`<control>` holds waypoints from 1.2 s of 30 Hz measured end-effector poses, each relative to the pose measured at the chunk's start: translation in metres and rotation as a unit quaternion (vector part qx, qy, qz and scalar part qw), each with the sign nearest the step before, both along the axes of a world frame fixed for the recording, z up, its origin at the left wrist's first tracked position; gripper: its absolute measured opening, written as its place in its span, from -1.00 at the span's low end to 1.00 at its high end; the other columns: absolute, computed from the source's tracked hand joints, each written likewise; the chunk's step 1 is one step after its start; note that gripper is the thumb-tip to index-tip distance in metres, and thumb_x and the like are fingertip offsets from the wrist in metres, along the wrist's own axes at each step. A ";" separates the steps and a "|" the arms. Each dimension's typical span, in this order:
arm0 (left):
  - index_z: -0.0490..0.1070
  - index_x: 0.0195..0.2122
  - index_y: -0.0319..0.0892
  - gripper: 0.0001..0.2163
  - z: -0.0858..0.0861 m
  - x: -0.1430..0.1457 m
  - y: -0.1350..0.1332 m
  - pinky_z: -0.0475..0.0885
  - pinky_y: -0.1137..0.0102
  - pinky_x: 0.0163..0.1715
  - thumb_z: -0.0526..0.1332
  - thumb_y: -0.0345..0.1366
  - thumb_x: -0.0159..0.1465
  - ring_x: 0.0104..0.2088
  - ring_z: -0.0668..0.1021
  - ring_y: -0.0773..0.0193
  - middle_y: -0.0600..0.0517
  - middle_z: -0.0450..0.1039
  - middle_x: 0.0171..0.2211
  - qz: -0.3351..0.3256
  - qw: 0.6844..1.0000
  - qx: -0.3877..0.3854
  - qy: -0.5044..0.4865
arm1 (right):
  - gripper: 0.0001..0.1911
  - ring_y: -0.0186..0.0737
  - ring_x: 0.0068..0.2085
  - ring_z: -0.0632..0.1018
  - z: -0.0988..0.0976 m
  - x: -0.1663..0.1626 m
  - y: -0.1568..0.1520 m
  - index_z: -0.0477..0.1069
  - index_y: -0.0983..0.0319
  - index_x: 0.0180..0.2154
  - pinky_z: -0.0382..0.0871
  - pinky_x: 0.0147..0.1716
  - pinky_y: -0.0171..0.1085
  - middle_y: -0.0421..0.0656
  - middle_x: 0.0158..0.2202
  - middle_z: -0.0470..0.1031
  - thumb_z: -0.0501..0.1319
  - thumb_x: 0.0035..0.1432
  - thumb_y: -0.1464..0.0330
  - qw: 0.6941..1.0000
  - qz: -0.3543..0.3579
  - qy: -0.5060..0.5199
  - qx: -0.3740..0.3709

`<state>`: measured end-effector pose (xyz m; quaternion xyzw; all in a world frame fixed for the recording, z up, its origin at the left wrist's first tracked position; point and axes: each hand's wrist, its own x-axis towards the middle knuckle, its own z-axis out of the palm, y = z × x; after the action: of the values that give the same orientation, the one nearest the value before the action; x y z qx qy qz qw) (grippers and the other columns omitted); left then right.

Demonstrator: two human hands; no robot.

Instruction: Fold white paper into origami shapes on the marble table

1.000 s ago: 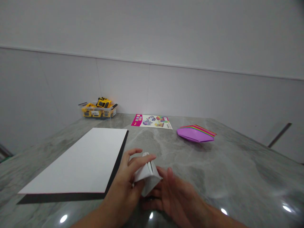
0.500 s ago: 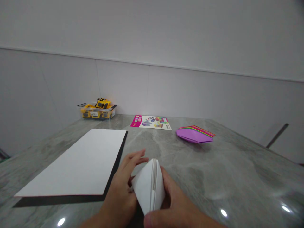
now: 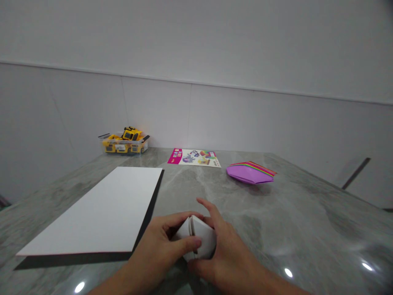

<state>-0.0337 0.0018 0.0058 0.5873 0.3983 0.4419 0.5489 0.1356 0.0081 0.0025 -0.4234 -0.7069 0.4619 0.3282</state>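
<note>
At frame's lower centre, our left hand, thumb now atop, and right hand grip folded white paper, likely steadying it.

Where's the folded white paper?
Low centre of the head view, the folded white paper is between the left hand and right hand, right of the large white sheet.

1. Folded white piece: looks like plain paper, pretty matt, smooth faces with crisp creases.
2. Big white sheet: paper or card, can't tell which, flat matt finish.
3. Tabletop: grey marble-look stuff, smooth and glossy enough to bounce the lights.
4. Bin: clear shiny plastic; yellow toys look plastic too.
5. Purple folded thing: smooth paper, kinda satiny.
6. Wall: smooth, mostly matt panels.
</note>
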 end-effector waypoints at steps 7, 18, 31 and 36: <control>0.56 -0.32 -0.19 -0.82 -0.004 -0.001 0.005 0.37 0.48 -0.42 0.39 -0.33 0.01 -0.43 0.52 0.28 0.05 0.56 -0.45 0.099 0.992 -0.028 -0.066 | -0.35 -0.24 -0.38 0.49 0.011 -0.003 0.005 0.31 0.22 0.02 0.33 -0.45 -0.33 -0.16 -0.32 0.50 0.36 -0.20 0.44 0.992 -0.014 0.046 -0.115; 0.52 -0.26 -0.27 -0.76 0.001 -0.006 0.003 0.34 0.45 -0.46 0.30 -0.19 0.14 -0.45 0.50 0.26 0.00 0.51 -0.47 0.063 0.998 -0.020 -0.021 | -0.89 -0.38 -0.53 0.34 0.007 -0.001 0.009 0.41 0.30 -0.39 0.21 -0.53 -0.38 -0.21 -0.52 0.37 0.21 -0.02 0.39 0.986 0.102 0.067 -0.116; 0.47 -0.41 -0.27 -0.79 0.008 -0.008 0.006 0.37 0.48 -0.53 0.34 -0.20 0.07 -0.53 0.50 0.29 0.02 0.47 -0.53 0.005 0.991 -0.115 -0.068 | -0.76 -0.34 -0.44 0.30 0.013 0.012 0.022 0.37 0.28 -0.36 0.16 -0.47 -0.38 -0.21 -0.47 0.32 0.10 0.20 0.24 0.986 0.164 0.026 -0.020; 0.46 -0.39 -0.29 -0.70 0.008 -0.015 0.005 0.40 0.45 -0.60 0.19 -0.10 0.19 -0.58 0.56 0.20 -0.06 0.50 -0.60 -0.098 0.982 -0.124 0.105 | -0.75 -0.33 -0.45 0.32 0.013 0.018 0.026 0.38 0.28 -0.43 0.19 -0.44 -0.36 -0.20 -0.50 0.35 0.09 0.20 0.28 0.986 0.147 -0.078 0.029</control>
<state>-0.0489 0.0065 0.0137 0.5943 0.4459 0.2686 0.6131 0.1536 0.0341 0.0158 -0.3396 -0.7981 0.4501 0.2126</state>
